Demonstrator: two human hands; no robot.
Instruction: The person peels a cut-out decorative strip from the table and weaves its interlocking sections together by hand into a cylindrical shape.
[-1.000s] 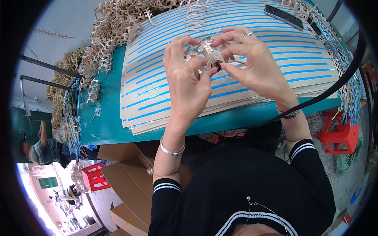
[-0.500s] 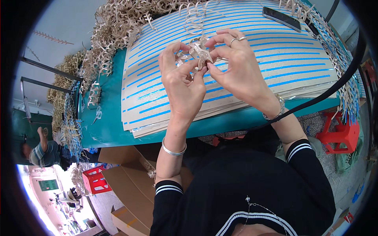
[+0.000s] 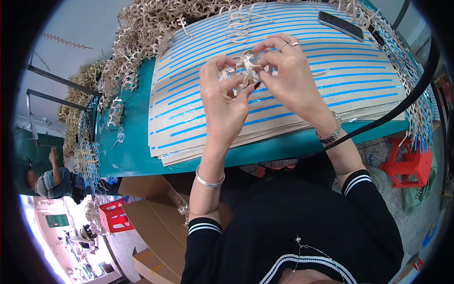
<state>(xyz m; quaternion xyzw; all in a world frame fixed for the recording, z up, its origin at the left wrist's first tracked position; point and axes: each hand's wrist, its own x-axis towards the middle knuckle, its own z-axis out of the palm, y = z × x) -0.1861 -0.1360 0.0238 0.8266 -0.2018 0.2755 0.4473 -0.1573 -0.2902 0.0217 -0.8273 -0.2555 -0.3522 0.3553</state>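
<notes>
A beige strip with leaf-shaped tabs point(image 3: 247, 62) is held up over a stack of pale sheets with blue stripes point(image 3: 189, 127). My left hand point(image 3: 221, 106) has its thumb and fingers closed on the strip's near and left part. From the other side, my right hand point(image 3: 292, 75) pinches the strip between thumb and fingers. Part of the strip is hidden behind the left fingers. On the sheets beyond my hands lies a loosely coiled beige strip point(image 3: 236, 29).
A heap of leafy beige strips point(image 3: 146, 28) covers the far left of the teal table point(image 3: 125, 146). A phone point(image 3: 340, 25) lies far right. A black cable point(image 3: 390, 105) crosses the right side. A cardboard box point(image 3: 156, 222) stands below, and another person point(image 3: 52, 182) is at the left.
My left hand has shifted slightly right, and the strip has turned a little between my fingers. Both hands keep their grip. At the left, the other person's arm has changed position.
</notes>
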